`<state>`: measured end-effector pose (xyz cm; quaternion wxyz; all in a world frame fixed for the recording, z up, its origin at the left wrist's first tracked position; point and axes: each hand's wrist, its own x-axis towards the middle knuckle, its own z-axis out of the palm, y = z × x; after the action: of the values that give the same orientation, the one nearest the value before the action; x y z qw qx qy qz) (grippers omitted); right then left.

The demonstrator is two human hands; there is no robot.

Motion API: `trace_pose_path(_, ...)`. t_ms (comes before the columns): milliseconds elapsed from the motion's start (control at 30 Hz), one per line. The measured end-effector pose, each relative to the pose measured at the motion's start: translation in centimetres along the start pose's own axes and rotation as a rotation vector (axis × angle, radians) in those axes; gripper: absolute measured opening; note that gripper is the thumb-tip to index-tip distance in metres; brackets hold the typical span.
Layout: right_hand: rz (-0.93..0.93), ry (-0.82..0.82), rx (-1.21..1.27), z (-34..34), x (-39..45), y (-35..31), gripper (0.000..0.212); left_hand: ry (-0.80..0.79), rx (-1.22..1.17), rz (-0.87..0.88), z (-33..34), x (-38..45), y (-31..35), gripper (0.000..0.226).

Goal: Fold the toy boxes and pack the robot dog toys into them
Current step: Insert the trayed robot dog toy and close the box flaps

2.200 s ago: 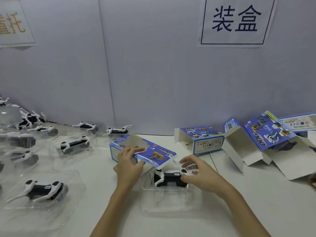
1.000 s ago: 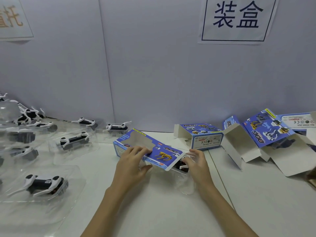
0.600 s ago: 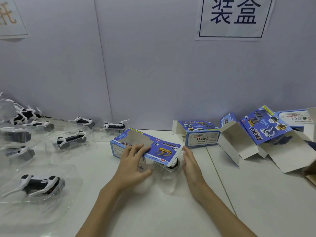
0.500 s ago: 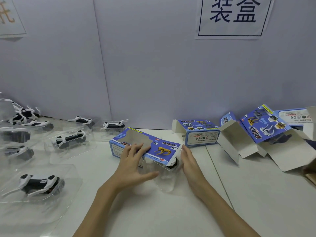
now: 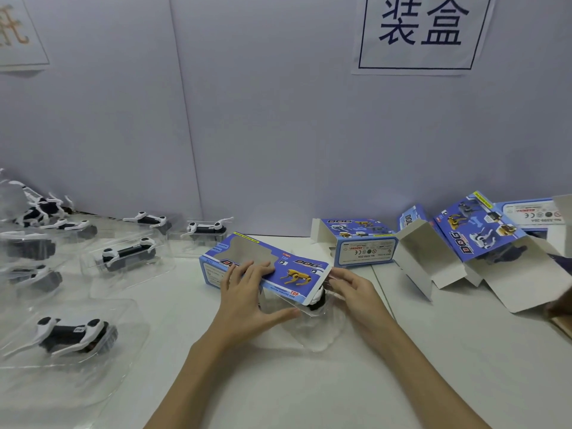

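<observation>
1. At table centre: left hand point(image 5: 247, 300) resting on blue box point(image 5: 280, 270), fingers straight, steadying it.
2. Right hand point(image 5: 353, 291) relaxed against clear tray point(image 5: 312, 323), pushing toy dog point(image 5: 318, 300) into open box end.
3. Keep tray level; push straight.
4. Hold box still; avoid snagging flap.

Bare table point(image 5: 278, 391) lay open at six o'clock. Trayed dogs point(image 5: 74, 334) crowded nine and ten o'clock; boxes point(image 5: 483, 243) blocked one to three o'clock; the wall point(image 5: 278, 134) closed off twelve o'clock.
</observation>
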<state>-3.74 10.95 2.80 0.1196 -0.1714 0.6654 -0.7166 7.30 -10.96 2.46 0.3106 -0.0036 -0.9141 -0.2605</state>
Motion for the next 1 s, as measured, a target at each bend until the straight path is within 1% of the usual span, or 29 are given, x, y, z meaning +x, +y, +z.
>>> trace_pose_path(100,0.040,-0.027,0.150,0.5,0.2,0.4,0.029,-0.013,-0.041,-0.016,0.1,0.2,0.0,0.094)
trace_pose_path(200,0.050,-0.028,0.205,0.8,0.5,0.6,0.030,-0.020,-0.067,-0.013,0.0,0.3,-0.1,0.093)
trace_pose_path(300,0.039,-0.021,0.170,1.0,0.6,0.7,0.029,-0.008,-0.067,-0.017,0.1,0.3,0.1,0.089)
trace_pose_path(400,0.026,-0.025,0.085,0.8,0.9,0.7,0.025,0.012,-0.060,-0.023,0.0,0.4,0.8,0.077)
trace_pose_path(500,0.063,-0.089,0.058,0.2,0.8,0.2,0.040,-0.030,-0.043,0.010,-0.5,0.2,1.4,0.079)
trace_pose_path(533,0.061,-0.104,0.051,0.1,0.7,0.1,0.039,-0.054,-0.027,0.020,-0.6,0.1,1.5,0.081)
trace_pose_path(600,0.038,-0.110,0.011,0.1,0.4,0.0,0.030,-0.091,0.004,0.039,-0.8,-0.1,1.7,0.080)
trace_pose_path(700,0.016,-0.149,-0.065,-0.1,0.0,-0.2,0.026,-0.078,0.042,0.075,-1.2,0.1,2.0,0.068)
trace_pose_path(767,0.037,-0.202,-0.072,-0.3,-0.1,-0.6,0.028,-0.012,0.129,0.171,-1.5,0.5,2.0,0.063)
trace_pose_path(833,0.077,-0.246,-0.068,-0.6,-0.2,-0.9,0.031,0.122,0.222,0.335,-1.3,0.8,2.0,0.064)
trace_pose_path(867,0.097,-0.256,-0.072,-0.6,-0.2,-1.1,0.032,0.180,0.235,0.364,-1.2,1.0,2.2,0.064)
trace_pose_path(900,0.109,-0.259,-0.083,-0.6,-0.2,-1.2,0.033,0.226,0.215,0.338,-1.2,1.2,2.5,0.062)
trace_pose_path(933,0.113,-0.254,-0.094,-0.6,-0.3,-1.4,0.033,0.280,0.179,0.271,-1.1,1.3,2.9,0.055)
trace_pose_path(1000,0.107,-0.239,-0.107,-0.7,-0.3,-1.6,0.031,0.402,0.090,0.063,-0.9,1.4,3.4,0.029)
